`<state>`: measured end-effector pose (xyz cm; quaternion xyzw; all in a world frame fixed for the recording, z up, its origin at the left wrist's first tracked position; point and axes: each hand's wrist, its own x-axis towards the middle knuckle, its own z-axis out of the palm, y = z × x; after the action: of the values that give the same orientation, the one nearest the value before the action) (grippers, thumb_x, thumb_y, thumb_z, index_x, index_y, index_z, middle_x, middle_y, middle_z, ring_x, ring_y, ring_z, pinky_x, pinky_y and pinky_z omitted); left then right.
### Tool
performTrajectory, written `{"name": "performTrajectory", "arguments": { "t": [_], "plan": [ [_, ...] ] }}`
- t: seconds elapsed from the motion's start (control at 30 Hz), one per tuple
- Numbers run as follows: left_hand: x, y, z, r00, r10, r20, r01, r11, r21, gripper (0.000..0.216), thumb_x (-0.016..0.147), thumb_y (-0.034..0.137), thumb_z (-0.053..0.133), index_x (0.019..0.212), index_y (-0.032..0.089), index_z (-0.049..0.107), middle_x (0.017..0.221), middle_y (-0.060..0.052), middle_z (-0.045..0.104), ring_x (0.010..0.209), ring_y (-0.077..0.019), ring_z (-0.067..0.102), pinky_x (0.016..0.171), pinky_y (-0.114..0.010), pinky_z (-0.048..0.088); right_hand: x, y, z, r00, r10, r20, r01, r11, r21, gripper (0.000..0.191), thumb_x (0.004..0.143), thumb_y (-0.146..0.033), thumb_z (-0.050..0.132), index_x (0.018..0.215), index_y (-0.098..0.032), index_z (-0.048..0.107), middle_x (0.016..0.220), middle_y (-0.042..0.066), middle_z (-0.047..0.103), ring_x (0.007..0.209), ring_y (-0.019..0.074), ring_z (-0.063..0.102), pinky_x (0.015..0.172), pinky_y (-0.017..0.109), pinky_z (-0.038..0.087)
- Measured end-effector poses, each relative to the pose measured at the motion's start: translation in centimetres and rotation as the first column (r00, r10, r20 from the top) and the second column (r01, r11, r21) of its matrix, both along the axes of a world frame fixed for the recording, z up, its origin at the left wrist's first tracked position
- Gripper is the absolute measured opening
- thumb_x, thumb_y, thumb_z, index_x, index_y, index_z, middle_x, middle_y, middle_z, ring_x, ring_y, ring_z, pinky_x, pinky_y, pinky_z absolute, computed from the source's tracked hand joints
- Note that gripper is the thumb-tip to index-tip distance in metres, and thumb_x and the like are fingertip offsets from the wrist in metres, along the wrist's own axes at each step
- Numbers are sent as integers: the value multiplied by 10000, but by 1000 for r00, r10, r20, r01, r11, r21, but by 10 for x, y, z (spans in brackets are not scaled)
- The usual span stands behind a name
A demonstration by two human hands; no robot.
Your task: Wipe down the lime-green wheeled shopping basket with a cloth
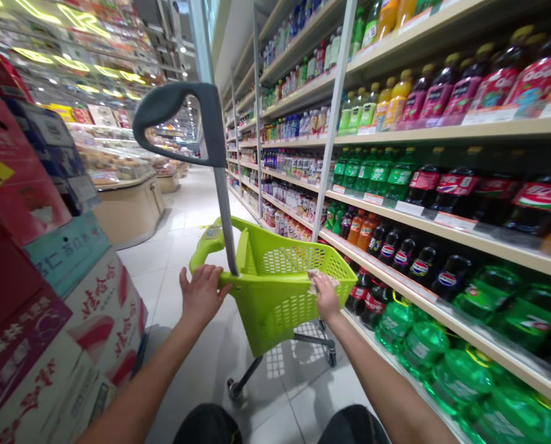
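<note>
A lime-green shopping cart [275,302] with a perforated plastic basket stands in front of me. My left hand [202,296] grips the near left corner of the basket, by the green handle [207,243], with the thumb on the near side of the rim. In my right hand [326,296] is a crumpled pale cloth [313,280], pressed against the basket's near rim on the right. A grey pole rises from the cart and bears a dark grey loop handle [178,123]. The inside bottom of the basket is hidden.
Shelves of soft-drink bottles [442,185] line the right side, close to the cart. Stacked drink cartons [102,302] stand close on the left. A display counter [130,209] is farther along the white tiled aisle [196,191]. Below are the cart's caster wheels [233,388].
</note>
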<state>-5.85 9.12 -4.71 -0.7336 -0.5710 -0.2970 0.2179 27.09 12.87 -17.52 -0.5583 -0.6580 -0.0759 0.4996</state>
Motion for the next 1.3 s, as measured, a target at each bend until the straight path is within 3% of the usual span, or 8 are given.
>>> {"name": "performTrajectory", "arguments": {
  "t": [0.17, 0.3, 0.53, 0.67, 0.77, 0.93, 1.13, 1.3],
  "plan": [
    [28, -14, 4, 999, 30, -35, -30, 1000, 9, 242, 762, 360, 485, 911, 186, 564, 918, -84, 614, 964, -279, 501, 972, -500, 212, -107, -9, 36, 972, 211, -105, -205, 976, 71, 460, 755, -52, 318, 1125, -167, 568, 1240, 94, 515, 1209, 177, 404, 1019, 434, 327],
    [48, -23, 3, 999, 33, -35, -33, 999, -3, 212, 756, 301, 490, 915, 180, 560, 891, -76, 607, 924, -263, 508, 963, -458, 256, -152, -30, 64, 934, 332, -136, -319, 942, 107, 470, 768, -56, 329, 1170, -179, 539, 1288, 81, 473, 1229, 166, 384, 1041, 398, 312],
    [56, -29, 14, 975, -207, 76, 212, 976, -54, 268, 772, 237, 456, 1019, 189, 547, 1013, -67, 617, 994, -218, 523, 956, -383, 318, -113, -31, 55, 940, 272, -206, -262, 962, 78, 431, 766, -74, 350, 1109, -193, 582, 1250, 74, 512, 1210, 186, 412, 1017, 433, 333],
    [44, -12, 20, 937, -69, 342, 98, 993, -67, 282, 826, 320, 378, 949, 181, 590, 1167, -87, 569, 1164, -251, 430, 958, -461, 314, -104, -35, 52, 939, 266, -219, -261, 964, 55, 411, 768, -93, 342, 1083, -168, 597, 1201, 105, 547, 1176, 217, 451, 983, 463, 368],
    [50, -6, 17, 935, -59, 351, 105, 988, -116, 296, 832, 329, 367, 802, 185, 624, 1171, -82, 571, 1225, -273, 362, 962, -521, 289, -118, -45, 66, 927, 284, -245, -259, 957, 128, 407, 800, -127, 334, 1136, -174, 559, 1260, 101, 498, 1187, 214, 439, 982, 452, 373],
    [83, -18, 11, 935, -85, 343, 136, 982, -128, 265, 840, 299, 367, 872, 218, 618, 1216, -55, 550, 1247, -264, 339, 980, -601, 209, -131, -61, 106, 943, 294, -154, -256, 940, 227, 375, 806, -137, 344, 1089, -220, 576, 1167, 60, 567, 1141, 179, 477, 974, 395, 389],
    [86, -23, 18, 947, -228, 227, 267, 950, -159, 304, 844, 254, 359, 1075, 232, 557, 1245, -43, 533, 1238, -234, 366, 1019, -560, 196, -93, -58, 129, 953, 303, 16, -301, 936, 181, 378, 710, -73, 357, 948, -212, 617, 989, 39, 630, 987, 165, 557, 903, 350, 441],
    [57, 0, 26, 957, 5, 289, 38, 989, -143, 362, 839, 319, 362, 1131, 182, 529, 1313, -99, 457, 1266, -276, 315, 999, -583, 206, -57, -53, 118, 987, 131, -97, -118, 985, 130, 367, 700, -83, 350, 895, -179, 646, 932, 66, 648, 913, 191, 592, 836, 358, 479]
  ]
}}
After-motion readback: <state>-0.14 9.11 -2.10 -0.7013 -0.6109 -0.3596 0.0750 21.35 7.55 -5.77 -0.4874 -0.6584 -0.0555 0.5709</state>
